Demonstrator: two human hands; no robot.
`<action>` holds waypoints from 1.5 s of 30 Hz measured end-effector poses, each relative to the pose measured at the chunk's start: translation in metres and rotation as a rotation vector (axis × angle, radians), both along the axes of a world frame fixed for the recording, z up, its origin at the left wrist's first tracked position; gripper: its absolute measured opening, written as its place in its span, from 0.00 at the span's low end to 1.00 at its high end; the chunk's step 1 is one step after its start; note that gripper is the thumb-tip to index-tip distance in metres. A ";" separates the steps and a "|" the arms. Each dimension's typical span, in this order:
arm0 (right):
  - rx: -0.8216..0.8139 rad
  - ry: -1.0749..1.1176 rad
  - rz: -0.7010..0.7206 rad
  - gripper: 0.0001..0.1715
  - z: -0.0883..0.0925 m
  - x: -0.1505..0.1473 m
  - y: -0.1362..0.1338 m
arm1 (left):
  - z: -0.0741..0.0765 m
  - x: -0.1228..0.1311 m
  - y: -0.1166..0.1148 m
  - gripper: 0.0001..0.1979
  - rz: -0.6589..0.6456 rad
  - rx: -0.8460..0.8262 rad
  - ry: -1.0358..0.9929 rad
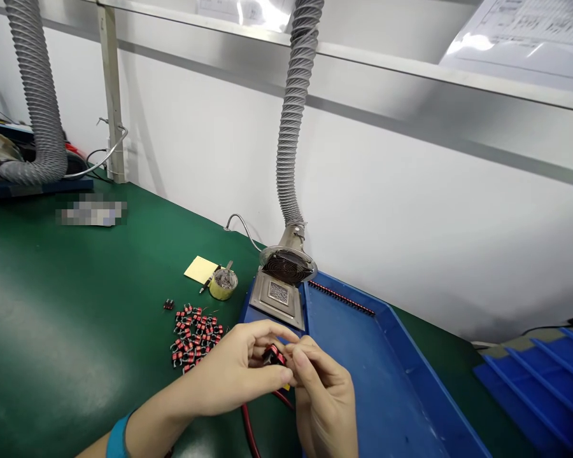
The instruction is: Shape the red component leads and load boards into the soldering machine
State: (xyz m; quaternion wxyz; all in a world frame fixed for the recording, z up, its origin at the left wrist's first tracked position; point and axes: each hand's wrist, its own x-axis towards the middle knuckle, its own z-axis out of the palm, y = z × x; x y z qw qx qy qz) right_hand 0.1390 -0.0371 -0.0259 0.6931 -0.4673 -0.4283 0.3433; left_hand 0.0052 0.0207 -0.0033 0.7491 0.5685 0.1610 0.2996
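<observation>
Green matting [76,331] covers a bench against a white wall, with a grey fume hose [293,114] dropping to a small fan [286,267] at the head of a blue tray [363,356].

Head view: both hands meet low in the middle, over the near edge of the tray. The left hand [233,372] and right hand [322,394] pinch one small red and black part [273,356] between their fingertips, pressed close from both sides. Red wires [248,429] run down under the hands; whether they join the part I cannot tell.

A heap of like parts [193,337] lies on the mat just left of the hands, and a tape roll [223,284] and a yellow note [200,269] lie beyond it.

Such a part looks light, stiff and tiny, with thin leads that would likely bend; it is best held by the body, gently.
</observation>
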 end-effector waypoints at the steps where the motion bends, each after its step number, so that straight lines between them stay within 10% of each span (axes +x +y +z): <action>1: 0.021 -0.001 0.011 0.15 0.001 -0.001 0.001 | 0.001 -0.001 0.000 0.17 -0.024 0.003 -0.006; 23: 0.108 -0.423 -0.213 0.10 0.002 -0.004 -0.010 | 0.013 -0.014 0.000 0.08 0.125 0.468 0.297; 33: 0.170 -0.179 -0.207 0.16 0.003 -0.005 -0.008 | 0.015 -0.013 0.001 0.10 0.153 0.451 0.248; 38: 0.119 -0.277 -0.435 0.04 0.005 -0.017 -0.013 | 0.012 -0.016 0.003 0.09 0.177 0.399 0.192; 45: 0.234 -0.512 -0.318 0.11 0.005 -0.007 -0.011 | 0.012 -0.016 0.003 0.09 0.164 0.372 0.189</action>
